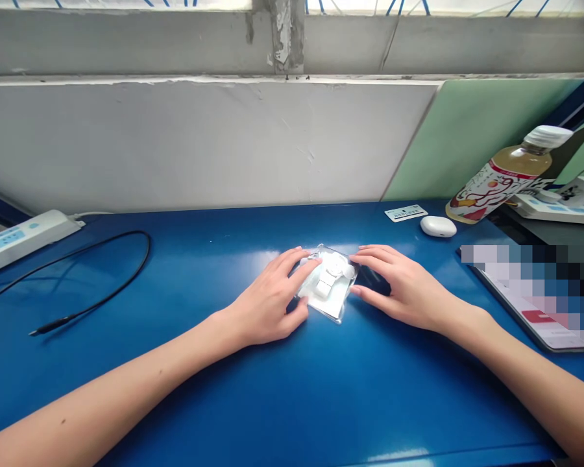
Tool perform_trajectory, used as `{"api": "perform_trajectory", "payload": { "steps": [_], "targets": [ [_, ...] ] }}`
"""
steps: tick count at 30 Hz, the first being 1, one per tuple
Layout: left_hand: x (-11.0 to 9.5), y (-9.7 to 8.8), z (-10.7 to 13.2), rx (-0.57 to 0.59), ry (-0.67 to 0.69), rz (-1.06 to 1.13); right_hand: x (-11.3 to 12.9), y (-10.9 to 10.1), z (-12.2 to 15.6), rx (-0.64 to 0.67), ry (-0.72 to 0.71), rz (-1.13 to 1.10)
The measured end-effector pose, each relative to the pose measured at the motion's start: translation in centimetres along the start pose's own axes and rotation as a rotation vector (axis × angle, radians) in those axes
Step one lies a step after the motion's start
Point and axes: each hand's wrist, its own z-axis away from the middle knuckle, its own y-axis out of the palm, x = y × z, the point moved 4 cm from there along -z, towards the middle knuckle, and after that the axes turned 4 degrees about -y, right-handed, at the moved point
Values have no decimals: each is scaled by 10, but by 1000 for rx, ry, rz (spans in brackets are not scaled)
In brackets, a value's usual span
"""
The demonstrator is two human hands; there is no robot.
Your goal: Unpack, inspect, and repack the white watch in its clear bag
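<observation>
A small clear plastic packet (338, 306) lies on the blue tabletop, with a white flat piece and other white parts inside that I cannot identify. My left hand (267, 298) rests at the packet's left side, its fingers apart and the index finger reaching over the top. The left thumb is beside the lower left edge. On the opposite side, my right hand (403, 285) has its fingers and thumb spread, fingertips at the right edge. Neither hand is closed round the packet. Glare hides some of its contents.
A black cable (148, 250) curls on the blue table (292, 402) near a white power strip (34, 237). Rightward are a printed card (406, 213), a white earbud case (438, 226), a drink bottle (499, 178) and a tablet-like device (530, 311), partly pixelated. A wall (214, 149) stands behind.
</observation>
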Motion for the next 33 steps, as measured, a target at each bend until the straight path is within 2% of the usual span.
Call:
{"api": "perform_trajectory", "payload": {
  "steps": [2,5,10,13,16,20,33],
  "targets": [
    [0,0,0,-38,-9,-15,2,-6,0,-44,-11,-5],
    [2,0,0,-69,-37,-26,4,-12,0,2,-64,-72],
    [2,0,0,-6,-8,-20,-1,-18,1,-8,-60,-72],
    [4,1,0,47,-19,-39,-2,-12,1,52,-75,-62],
    [6,2,0,33,-52,-50,-1,-5,2,127,-93,-72],
    [8,3,0,-11,-75,-60,-5,-3,1,125,-64,-88],
    [8,1,-4,59,-100,-65,-13,-3,2,148,-8,-165]
  ]
}}
